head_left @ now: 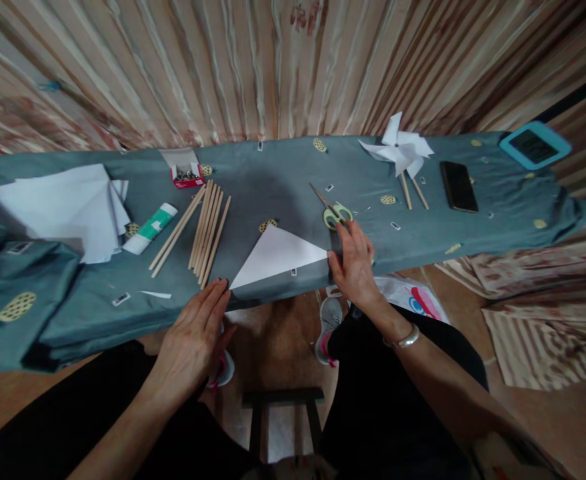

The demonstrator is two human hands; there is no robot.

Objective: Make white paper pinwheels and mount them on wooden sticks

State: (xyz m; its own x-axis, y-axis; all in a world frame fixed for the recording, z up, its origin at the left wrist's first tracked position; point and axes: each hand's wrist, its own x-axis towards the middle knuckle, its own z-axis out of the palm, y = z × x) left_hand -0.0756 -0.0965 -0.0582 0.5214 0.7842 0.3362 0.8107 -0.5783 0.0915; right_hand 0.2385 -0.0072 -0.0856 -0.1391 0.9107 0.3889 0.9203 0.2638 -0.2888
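1. While it lies under the fingers, one paper triangle [280,257], white, sits at the near edge of the table [283,173], between its two ends.
2. Left hand [197,323]: fingers straight and close together, thumb apart; tips at the triangle's left corner, not closed around it.
3. Right hand [355,267]: fingers slightly bent, thumb at the triangle's right corner; whether it pinches the paper cannot be told. Bracelet [407,337], silver-coloured, on the wrist.
4. Scissors [335,209], pale green handles, just beyond the right fingertips.
5. Wooden sticks [207,230], a bundle, left of the triangle.
6. Glue tube [151,229], green-and-white label, lettering illegible.
7. Box [187,183], red, open, near the far edge; small metal pieces inside; printing too small to read.
8. Paper sheets [67,207], white, stacked towards the left end.
9. Pinwheel blades [400,152], white, by the far edge, two sticks projecting.
10. Phone [459,187], dark screen.
11. Digital clock [535,145], blue frame, far right corner; digits unreadable.
12. Tablecloth: pineapple motifs, small label-like patches, text illegible.
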